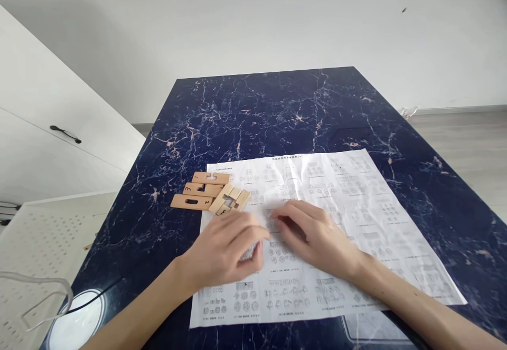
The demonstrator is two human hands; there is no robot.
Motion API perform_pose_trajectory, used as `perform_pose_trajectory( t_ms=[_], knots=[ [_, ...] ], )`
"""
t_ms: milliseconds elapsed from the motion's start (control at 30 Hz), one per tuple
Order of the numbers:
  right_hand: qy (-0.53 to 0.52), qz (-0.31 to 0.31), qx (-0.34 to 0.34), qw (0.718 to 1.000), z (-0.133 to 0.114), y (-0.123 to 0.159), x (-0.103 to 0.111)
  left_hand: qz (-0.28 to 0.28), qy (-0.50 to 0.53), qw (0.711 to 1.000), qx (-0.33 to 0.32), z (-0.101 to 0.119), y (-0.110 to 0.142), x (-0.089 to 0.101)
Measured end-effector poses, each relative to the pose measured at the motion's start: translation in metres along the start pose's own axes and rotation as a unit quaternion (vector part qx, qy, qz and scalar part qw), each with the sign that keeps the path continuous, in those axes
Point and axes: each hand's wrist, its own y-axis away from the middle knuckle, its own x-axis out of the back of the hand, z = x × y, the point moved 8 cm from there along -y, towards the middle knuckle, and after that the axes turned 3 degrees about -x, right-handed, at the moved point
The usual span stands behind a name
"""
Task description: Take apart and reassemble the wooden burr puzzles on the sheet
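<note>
A large white printed sheet [285, 300] with rows of small diagrams lies creased on the table. My left hand [227, 244] hovers over its left part, fingers loosely bent. Paper shows through the gap between thumb and forefinger, and nothing is visible in the grasp. Facing it, my right hand [317, 234] is at the sheet's middle, its fingers curved and thumb apart, holding nothing I can see. Just beyond my left hand are flat notched wooden puzzle pieces [204, 189], some numbered. A square cluster of paler wooden pieces [233, 199] overlaps them, its near edge partly hidden by that hand.
The dark blue marble-patterned table [253, 112] reaches back toward a pale wall [277, 17]. At the lower left are a round white disc [77, 321] with a dark cord and a perforated white panel [43, 244]. A dark-edged flat object [372, 329] lies partly under the sheet.
</note>
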Motion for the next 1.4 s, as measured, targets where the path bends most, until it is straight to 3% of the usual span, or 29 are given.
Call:
perform_pose_trajectory(
  t_ms=[100, 200, 800, 1133, 1400],
  knots=[
    [0.007, -0.031, 0.047, 0.998, -0.008, 0.001, -0.006, -0.067, 0.013, 0.998, -0.015, 0.009, 0.003, -0.018],
    [0.015, -0.042, 0.053, 0.998, -0.009, 0.001, -0.008, -0.102, 0.025, 0.994, 0.014, 0.006, 0.004, -0.030],
    [0.007, -0.033, 0.037, 0.999, -0.005, 0.002, -0.005, -0.105, 0.026, 0.993, 0.037, 0.001, 0.002, -0.027],
    [0.020, -0.033, 0.046, 0.998, -0.006, 0.002, -0.004, -0.069, -0.001, 0.994, 0.087, -0.009, 0.003, -0.025],
    [0.035, -0.035, 0.075, 0.996, -0.007, 0.003, -0.006, -0.063, 0.005, 0.995, 0.082, -0.010, 0.003, -0.023]
  ],
)
